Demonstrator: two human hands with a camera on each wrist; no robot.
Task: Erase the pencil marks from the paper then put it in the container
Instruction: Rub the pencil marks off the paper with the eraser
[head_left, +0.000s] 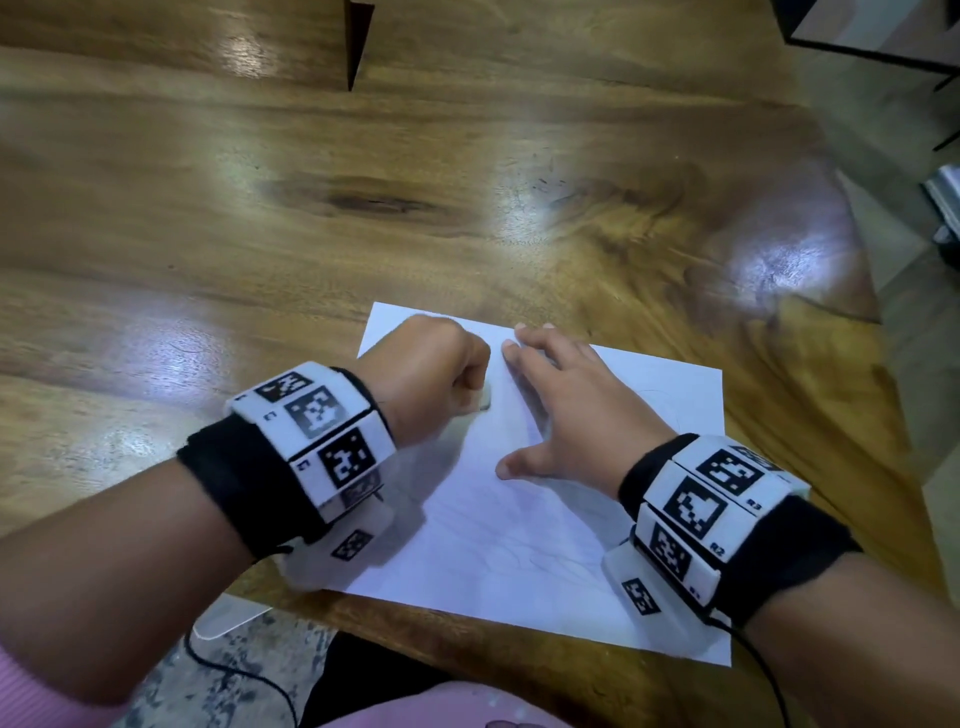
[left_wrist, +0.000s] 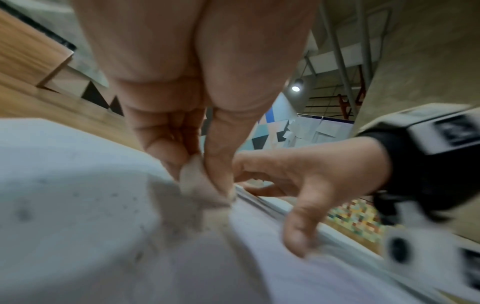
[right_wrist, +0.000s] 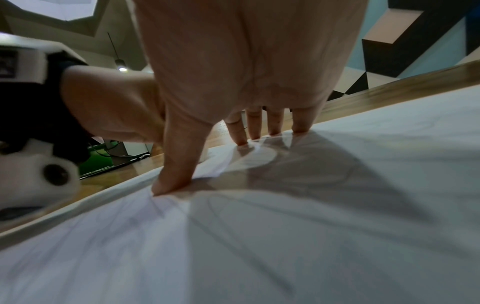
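Observation:
A white sheet of paper with faint pencil lines lies on the wooden table near its front edge. My left hand pinches a small whitish eraser between thumb and fingers, its tip pressed on the paper. In the head view the eraser just peeks out below the fist. My right hand lies flat with fingers spread, pressing the sheet down right of the eraser. In the right wrist view its fingertips and thumb rest on the paper. Grey eraser crumbs dot the sheet.
The wooden table stretches far ahead and left. Its right edge curves away beside the paper. A dark triangular gap cuts into the far side. No container shows in any view.

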